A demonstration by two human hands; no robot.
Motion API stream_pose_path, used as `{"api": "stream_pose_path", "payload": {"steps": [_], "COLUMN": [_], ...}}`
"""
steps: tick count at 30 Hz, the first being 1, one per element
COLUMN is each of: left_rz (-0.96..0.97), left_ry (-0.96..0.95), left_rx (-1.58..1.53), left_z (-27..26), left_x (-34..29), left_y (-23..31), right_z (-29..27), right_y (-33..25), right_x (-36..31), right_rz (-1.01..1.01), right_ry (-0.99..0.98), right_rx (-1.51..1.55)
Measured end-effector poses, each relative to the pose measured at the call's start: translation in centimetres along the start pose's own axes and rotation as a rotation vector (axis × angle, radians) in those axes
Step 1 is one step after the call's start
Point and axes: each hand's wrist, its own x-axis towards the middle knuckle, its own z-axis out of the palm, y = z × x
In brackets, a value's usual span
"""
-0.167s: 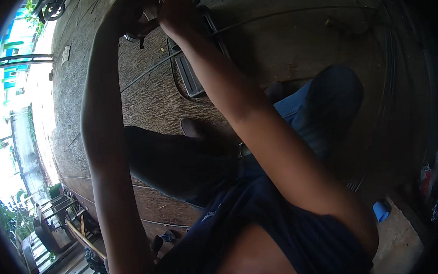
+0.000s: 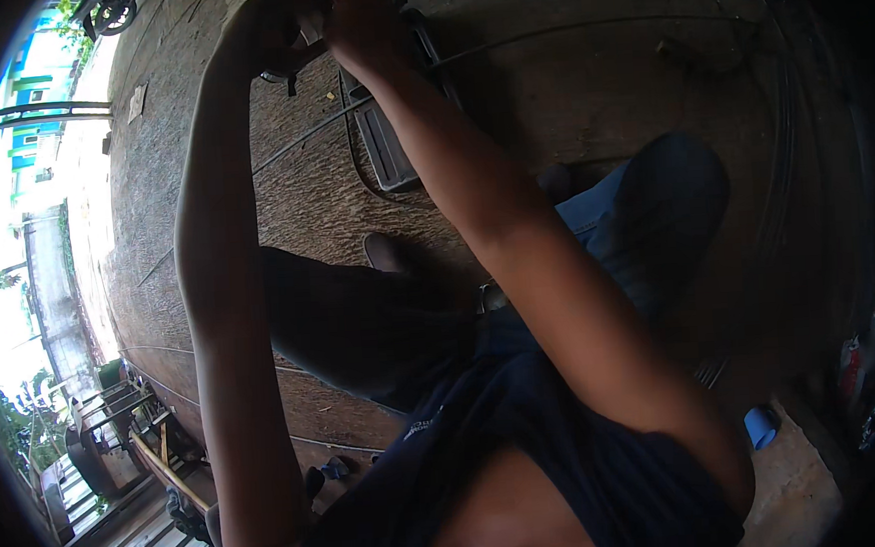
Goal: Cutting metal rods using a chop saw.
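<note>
Both arms stretch far forward to the top edge, where the hands are partly cut off. My left hand (image 2: 280, 30) is closed at a dark thing with a shiny metal part (image 2: 275, 75) below the fingers; its kind is unclear. Beside it, on the right, my right hand (image 2: 367, 27) is closed with the knuckles up, and its grip is hidden. Under my right wrist lies a dark rectangular base (image 2: 390, 148) with a raised rim, flat on the floor. A long thin rod (image 2: 299, 140) runs beneath my right forearm and across this base.
My bent legs in jeans (image 2: 654, 210) flank the rough brown floor (image 2: 303, 201). A blue cup-like thing (image 2: 762, 427) lies at the lower right. Thin rods (image 2: 782, 142) lie along the right side. At lower left stands a wooden and metal frame (image 2: 117, 434).
The whole view has shifted slightly, so arms and floor things sit a little further right. Both hands stay together at the top, with no visible change of grip.
</note>
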Motion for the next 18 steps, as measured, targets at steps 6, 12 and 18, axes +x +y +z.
{"api": "stream_pose_path", "payload": {"steps": [6, 12, 18], "left_rz": [0.287, -0.149, -0.503], "left_ry": [0.152, 0.207, -0.194], "left_rx": [0.033, -1.105, -0.067], "left_z": [2.9, 6.7, 7.1], "left_x": [0.2, -5.8, -5.6], "left_y": [-2.5, -7.2, -6.1], "right_z": [-0.2, 2.1, 5.0], "right_y": [0.4, -0.6, 1.7], "right_x": [1.1, 0.1, 0.0], "right_rz": [-0.023, -0.094, -0.113], "right_ry": [-0.019, 0.041, 0.098], "right_rx": [0.008, 0.194, 0.311]}}
